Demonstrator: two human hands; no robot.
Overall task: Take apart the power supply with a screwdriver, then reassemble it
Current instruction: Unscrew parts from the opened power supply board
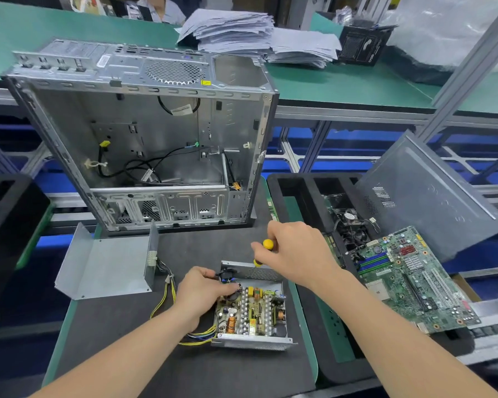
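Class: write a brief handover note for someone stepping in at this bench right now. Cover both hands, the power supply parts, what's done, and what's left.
Left hand grips the power supply at its far left corner.
Right hand holds the screwdriver, tip down at the supply's far wall.
Cover lies off, on the mat left of the supply; circuit board is exposed.
Done: cover removed. Left: any further disassembly, then refit the cover.
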